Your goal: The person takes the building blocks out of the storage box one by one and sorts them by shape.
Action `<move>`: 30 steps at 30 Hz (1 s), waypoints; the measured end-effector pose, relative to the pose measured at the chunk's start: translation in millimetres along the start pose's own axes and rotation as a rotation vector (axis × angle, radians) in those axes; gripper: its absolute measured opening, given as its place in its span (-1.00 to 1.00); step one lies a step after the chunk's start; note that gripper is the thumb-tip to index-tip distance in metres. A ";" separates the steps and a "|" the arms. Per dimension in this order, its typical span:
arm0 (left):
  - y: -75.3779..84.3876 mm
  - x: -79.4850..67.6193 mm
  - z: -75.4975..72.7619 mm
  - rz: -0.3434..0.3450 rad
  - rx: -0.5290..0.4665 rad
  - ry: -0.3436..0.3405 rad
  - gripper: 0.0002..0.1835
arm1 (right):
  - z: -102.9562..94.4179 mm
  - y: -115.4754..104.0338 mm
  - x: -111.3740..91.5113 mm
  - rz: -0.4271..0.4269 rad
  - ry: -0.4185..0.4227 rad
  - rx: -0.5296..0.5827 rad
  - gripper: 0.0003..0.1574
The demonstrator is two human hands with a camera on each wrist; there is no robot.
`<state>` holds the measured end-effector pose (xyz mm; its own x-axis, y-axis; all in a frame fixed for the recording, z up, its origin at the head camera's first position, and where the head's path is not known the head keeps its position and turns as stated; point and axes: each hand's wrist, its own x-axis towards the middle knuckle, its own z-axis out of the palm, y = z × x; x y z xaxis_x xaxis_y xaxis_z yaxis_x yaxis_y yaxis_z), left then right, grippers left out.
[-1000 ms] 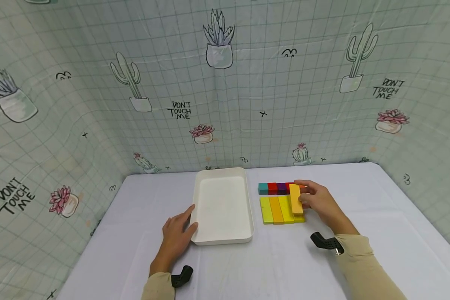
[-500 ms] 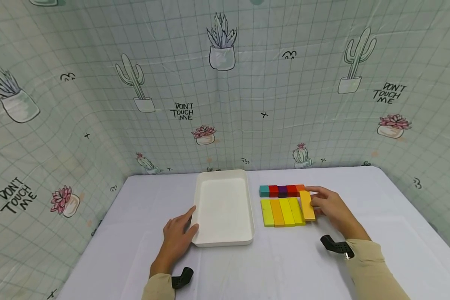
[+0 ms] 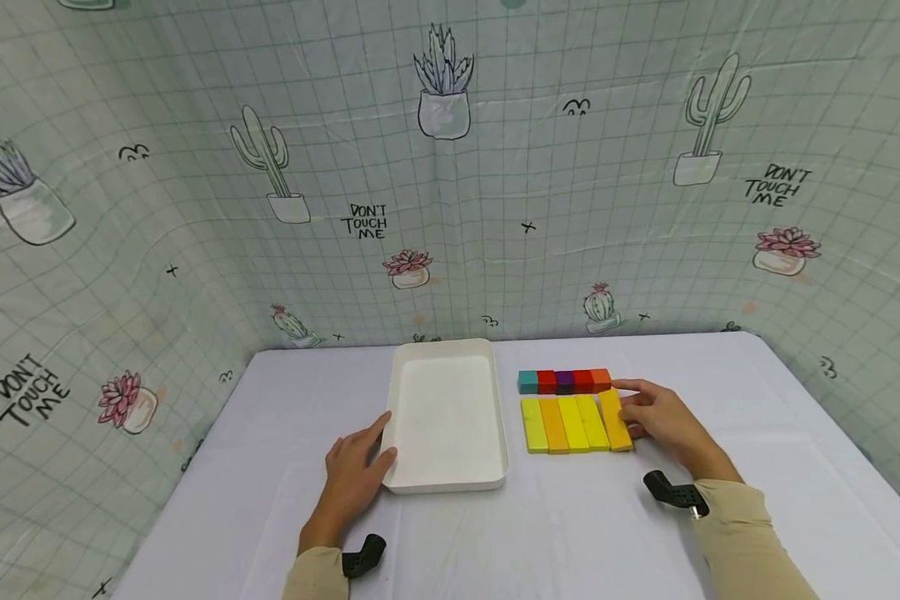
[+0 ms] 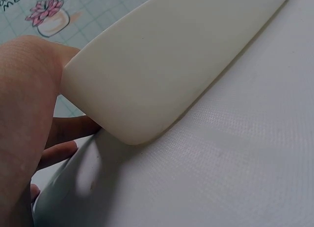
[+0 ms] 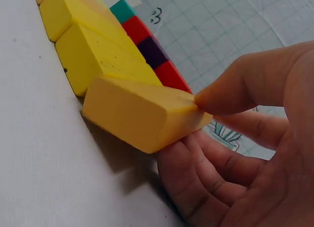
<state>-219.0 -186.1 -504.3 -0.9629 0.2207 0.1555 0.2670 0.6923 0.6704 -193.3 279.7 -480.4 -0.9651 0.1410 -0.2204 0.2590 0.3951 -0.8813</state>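
My right hand (image 3: 671, 421) pinches a yellow-orange wooden block (image 3: 616, 423) at the right end of a row of yellow and orange blocks (image 3: 566, 425). In the right wrist view the held block (image 5: 125, 112) sits at an angle against its yellow neighbour (image 5: 100, 58), with a shadow under its near end. Thumb and fingers are on its right side. My left hand (image 3: 356, 475) rests at the left side of a white tray (image 3: 397, 482), thumb and index fingertip at the rim. The tray's outer wall (image 4: 147, 75) fills the left wrist view, and the other fingers show outside it.
Behind the yellow row stands a line of coloured blocks (image 3: 564, 382), teal, red, purple and orange. White cloth (image 3: 570, 533) covers the table. A patterned curtain (image 3: 525, 183) rises at the back and sides.
My right hand has carried the yellow-orange block right from above the row and lowered it to the row's right end. My left hand and the tray stay in place.
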 end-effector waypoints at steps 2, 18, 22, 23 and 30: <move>-0.2 -0.1 0.2 -0.001 -0.001 0.001 -0.39 | 0.3 0.7 -0.1 -0.017 -0.007 -0.042 -0.29; 1.9 0.3 1.8 0.002 -0.006 0.006 -0.39 | 3.5 -4.8 -3.9 -0.037 0.038 -0.225 -0.38; 1.4 0.8 2.4 0.005 -0.001 0.004 -0.39 | 4.7 -6.2 -4.6 -0.046 0.050 -0.277 -0.40; 1.4 1.0 2.5 0.007 -0.001 0.004 -0.39 | 5.0 -6.4 -4.5 -0.050 0.055 -0.290 -0.40; 3.2 1.2 0.3 0.002 0.004 0.006 -0.38 | 7.4 -7.1 -1.3 -0.080 0.086 -0.365 -0.44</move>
<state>-219.3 -183.4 -502.1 -0.9626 0.2177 0.1612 0.2689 0.6945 0.6674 -194.2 270.0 -476.9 -0.9802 0.1664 -0.1071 0.1941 0.7029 -0.6843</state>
